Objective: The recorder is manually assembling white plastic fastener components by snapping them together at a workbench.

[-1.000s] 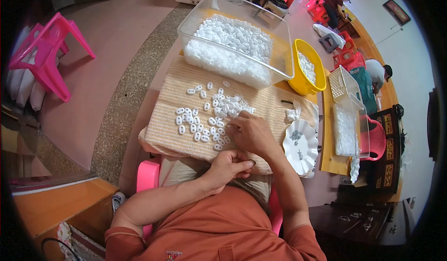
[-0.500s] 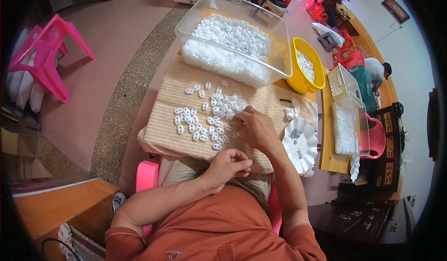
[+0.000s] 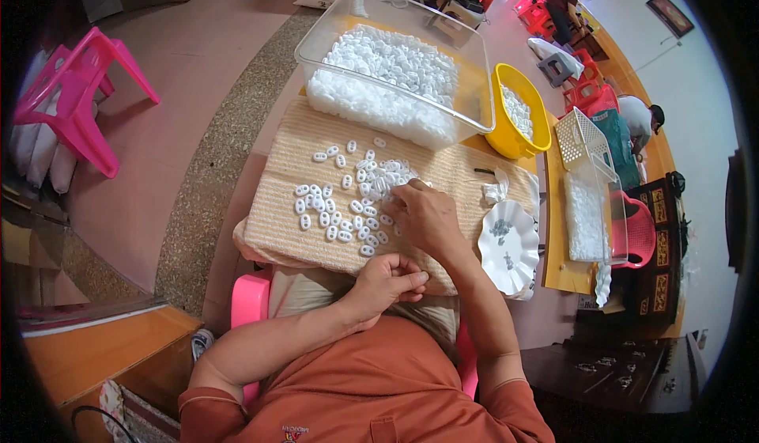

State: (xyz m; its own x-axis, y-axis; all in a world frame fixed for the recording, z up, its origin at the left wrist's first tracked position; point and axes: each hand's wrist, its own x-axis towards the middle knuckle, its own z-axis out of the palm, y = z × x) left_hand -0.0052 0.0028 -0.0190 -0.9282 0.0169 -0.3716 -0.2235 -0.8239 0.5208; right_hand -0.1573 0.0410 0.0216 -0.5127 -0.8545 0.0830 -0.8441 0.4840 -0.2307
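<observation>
Small white oval plastic pieces (image 3: 305, 221), each with two dark-looking spots, lie scattered over a striped beige towel (image 3: 269, 225) in front of me. A denser pile of white pieces (image 3: 386, 176) sits just beyond my right hand (image 3: 424, 213). That hand reaches down at the pile's near right edge with bent, closed fingers; its fingertips are partly hidden, so what they grip cannot be made out. Close to my body, at the towel's near edge, my left hand (image 3: 393, 282) is closed, thumb and fingertips pinched together. Anything between them is too small to name.
A clear plastic bin (image 3: 325, 18) heaped with white pieces stands beyond the towel. Right of it is a yellow basin (image 3: 500, 133). A white fluted plate (image 3: 492, 261) lies right of my right forearm. A pink stool (image 3: 75, 103) stands at left; people work far right.
My right hand has shifted slightly left and away from me, closer over the pile. The left hand stays put in its pinch.
</observation>
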